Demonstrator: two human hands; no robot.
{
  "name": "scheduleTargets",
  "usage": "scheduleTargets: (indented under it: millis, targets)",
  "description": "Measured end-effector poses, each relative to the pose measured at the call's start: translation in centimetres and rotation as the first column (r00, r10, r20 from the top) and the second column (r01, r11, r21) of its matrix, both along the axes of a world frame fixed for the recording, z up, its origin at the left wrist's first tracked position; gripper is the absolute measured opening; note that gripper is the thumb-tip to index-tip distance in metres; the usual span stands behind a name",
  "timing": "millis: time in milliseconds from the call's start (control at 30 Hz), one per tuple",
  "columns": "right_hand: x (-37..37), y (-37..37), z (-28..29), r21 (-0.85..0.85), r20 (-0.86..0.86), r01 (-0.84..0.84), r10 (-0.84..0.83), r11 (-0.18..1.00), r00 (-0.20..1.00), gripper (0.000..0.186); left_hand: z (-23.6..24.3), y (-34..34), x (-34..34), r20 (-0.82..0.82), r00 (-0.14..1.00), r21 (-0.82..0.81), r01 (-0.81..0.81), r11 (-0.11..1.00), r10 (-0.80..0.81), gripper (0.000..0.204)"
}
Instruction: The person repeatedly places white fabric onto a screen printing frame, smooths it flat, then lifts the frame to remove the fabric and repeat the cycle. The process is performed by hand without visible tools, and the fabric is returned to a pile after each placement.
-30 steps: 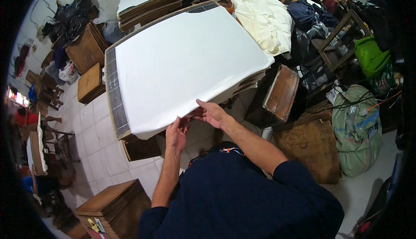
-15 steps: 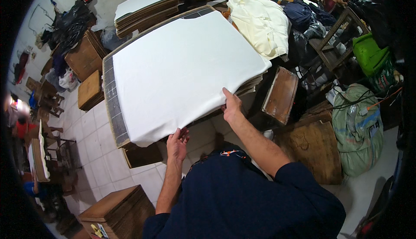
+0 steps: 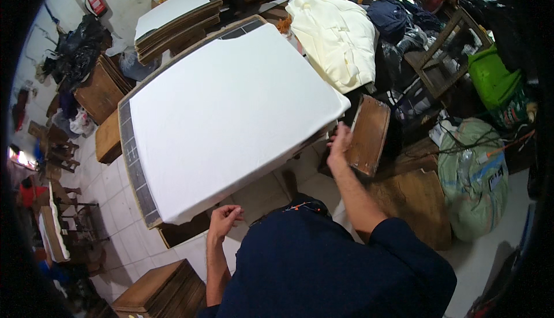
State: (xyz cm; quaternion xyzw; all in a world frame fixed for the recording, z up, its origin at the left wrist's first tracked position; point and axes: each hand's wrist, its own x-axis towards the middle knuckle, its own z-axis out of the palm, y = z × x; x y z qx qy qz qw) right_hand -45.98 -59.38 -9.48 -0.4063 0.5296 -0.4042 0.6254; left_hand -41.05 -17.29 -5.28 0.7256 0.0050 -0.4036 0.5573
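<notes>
A white fabric panel (image 3: 231, 110) lies spread and nearly smooth over a dark board (image 3: 138, 174) with pale grid lines. Its near edge hangs over the board's front side. My left hand (image 3: 224, 221) is just off that near edge, fingers loosely bent and apart, with nothing seen in it. By the panel's near right corner is my right hand (image 3: 340, 145), slightly blurred, its fingers stretched out. It looks to hold nothing; whether its fingertips touch the layers under the corner I cannot tell.
Pale cream cloth (image 3: 334, 38) is heaped beyond the panel's right side. A wooden box (image 3: 369, 133) stands beside my right hand. Stacked boards (image 3: 179, 21) rise at the back left, more boards (image 3: 156, 289) at the lower left. A green sack (image 3: 473, 174) sits right.
Both hands have let go of the panel's near edge. My right hand has moved right toward the corner, my left slightly down and left. The edge now hangs straighter; the whole view has shifted.
</notes>
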Motion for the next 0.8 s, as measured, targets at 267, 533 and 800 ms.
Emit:
scheduleTargets:
  millis: [267, 533, 800]
  targets:
    - [-1.2, -13.9, 3.8, -0.063, -0.269, -0.721, 0.684, 0.69, 0.678, 0.031, 6.4, -8.7, 7.4, 0.51, 0.852, 0.077, -0.177, 0.981, 0.114, 0.022]
    - [5.2, -19.1, 6.4, -0.289, -0.863, -0.772, 0.195, 0.567, 0.466, 0.029, 3.5, -11.0, 9.9, 0.67, 0.64, 0.729, -0.471, 0.496, -0.376, 0.078]
    - [24.4, -2.0, 8.5, -0.558, -0.818, -0.708, 0.43, -0.432, 0.382, 0.061, 3.6, -11.4, 9.8, 0.731, 0.587, 0.668, -0.517, 0.535, -0.347, 0.08]
